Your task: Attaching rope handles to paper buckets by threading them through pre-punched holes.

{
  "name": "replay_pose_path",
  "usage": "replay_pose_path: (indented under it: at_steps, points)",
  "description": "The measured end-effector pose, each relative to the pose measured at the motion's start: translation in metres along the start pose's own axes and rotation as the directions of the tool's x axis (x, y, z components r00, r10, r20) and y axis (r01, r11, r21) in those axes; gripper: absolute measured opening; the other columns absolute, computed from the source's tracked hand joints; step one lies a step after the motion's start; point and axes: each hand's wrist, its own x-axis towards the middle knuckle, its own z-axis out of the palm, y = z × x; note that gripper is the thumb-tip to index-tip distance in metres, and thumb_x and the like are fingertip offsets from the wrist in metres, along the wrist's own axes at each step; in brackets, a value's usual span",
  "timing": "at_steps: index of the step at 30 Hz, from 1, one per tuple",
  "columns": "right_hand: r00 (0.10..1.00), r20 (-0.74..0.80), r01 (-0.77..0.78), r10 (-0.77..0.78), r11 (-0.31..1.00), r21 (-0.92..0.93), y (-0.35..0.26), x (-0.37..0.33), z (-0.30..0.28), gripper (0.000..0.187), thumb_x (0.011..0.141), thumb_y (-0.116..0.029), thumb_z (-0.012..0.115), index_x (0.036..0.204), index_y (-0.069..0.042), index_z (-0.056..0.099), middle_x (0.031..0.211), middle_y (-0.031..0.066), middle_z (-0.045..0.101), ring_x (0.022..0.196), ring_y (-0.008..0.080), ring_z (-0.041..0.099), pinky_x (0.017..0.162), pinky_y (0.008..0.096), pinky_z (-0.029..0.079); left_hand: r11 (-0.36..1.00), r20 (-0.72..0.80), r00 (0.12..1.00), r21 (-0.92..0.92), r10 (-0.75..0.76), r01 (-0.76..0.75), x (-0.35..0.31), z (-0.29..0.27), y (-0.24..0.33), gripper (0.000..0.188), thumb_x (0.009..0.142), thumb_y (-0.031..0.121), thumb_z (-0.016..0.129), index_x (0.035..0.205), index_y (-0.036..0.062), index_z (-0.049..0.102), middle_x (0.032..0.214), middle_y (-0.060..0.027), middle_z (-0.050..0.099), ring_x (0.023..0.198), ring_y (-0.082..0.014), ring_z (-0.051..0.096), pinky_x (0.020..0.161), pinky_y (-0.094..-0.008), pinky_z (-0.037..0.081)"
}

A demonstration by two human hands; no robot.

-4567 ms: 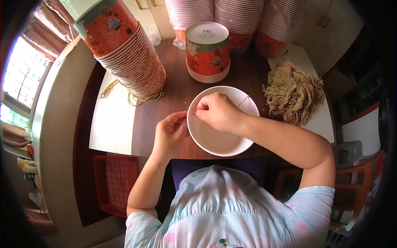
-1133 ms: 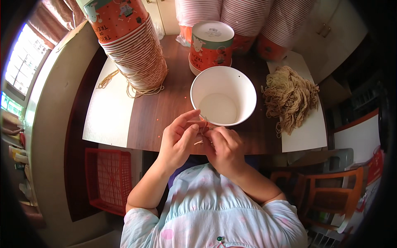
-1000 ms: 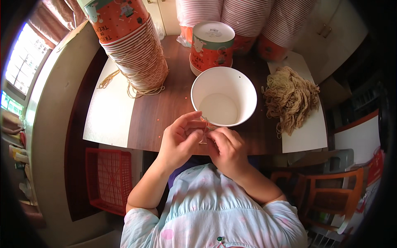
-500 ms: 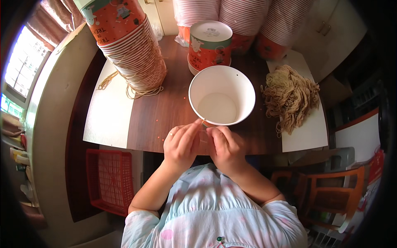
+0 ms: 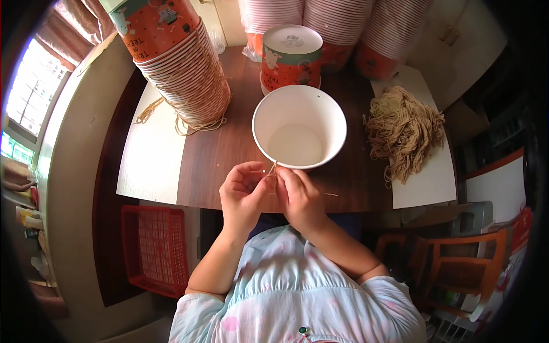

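Note:
A white-lined paper bucket [image 5: 333, 123] stands open-topped on the table before me, a small hole in its far wall. At its near rim, a thin tan string [image 5: 274, 167] rises in a narrow loop. My left hand [image 5: 243, 191] pinches the string between thumb and a finger, its other fingers curled loosely. Close beside it, my right hand [image 5: 298, 197] is closed on the same string just under the rim. A short string end sticks out to the right of that hand. Fingers hide where the string meets the bucket.
At the left leans a tall stack of orange printed buckets [image 5: 183, 71] hung with string. An upturned bucket [image 5: 291, 60] stands behind mine, with wrapped stacks [image 5: 334, 23] farther back. A heap of tan strings [image 5: 403, 131] lies right. Below left is a red plastic basket [image 5: 154, 248].
The bucket has shifted slightly left and away from me. Both hands have moved a little left. The string now stands up as a loop at the rim, and my left fingers have loosened.

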Motion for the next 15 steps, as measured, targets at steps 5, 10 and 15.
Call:
replay_pose_path:
  at_steps: [5, 10, 15]
  points:
    - [0.988, 0.039, -0.155, 0.151, 0.922, 0.356, -0.002, 0.006, 0.008, 0.021, 0.085, 0.001, 0.057, 0.105, 0.003, 0.061, 0.099, 0.0173, 0.066, 0.081, 0.03, 0.067, 0.07, 0.0347, 0.054, 0.989, 0.066, 0.997, -0.138, -0.047, 0.056, 0.005, -0.009, -0.007, 0.027, 0.083, -0.005, 0.064, 0.108, -0.0046, 0.053, 0.092, -0.012, 0.067, 0.083, -0.0151, 0.066, 0.076, -0.0241, 0.054]
    - [0.916, 0.234, -0.395, 0.326, 0.625, 0.674, -0.004, 0.008, 0.007, 0.016, 0.089, -0.001, 0.057, 0.101, 0.006, 0.064, 0.1, 0.0114, 0.068, 0.088, 0.013, 0.064, 0.077, 0.027, 0.054, 0.983, 0.069, 0.995, -0.165, -0.066, 0.076, 0.005, -0.011, -0.001, 0.027, 0.083, -0.006, 0.064, 0.107, -0.0039, 0.052, 0.089, -0.0102, 0.067, 0.08, -0.0135, 0.066, 0.075, -0.0249, 0.054]
    - [0.844, 0.356, -0.517, 0.4, 0.436, 0.737, -0.005, 0.009, 0.007, 0.015, 0.089, -0.002, 0.059, 0.1, 0.005, 0.065, 0.099, 0.0113, 0.068, 0.087, 0.0137, 0.064, 0.076, 0.0251, 0.053, 0.983, 0.061, 0.995, -0.165, -0.073, 0.082, 0.004, -0.017, 0.003, 0.028, 0.083, -0.005, 0.064, 0.107, -0.0036, 0.051, 0.089, -0.0104, 0.067, 0.082, -0.0133, 0.066, 0.075, -0.0249, 0.054]
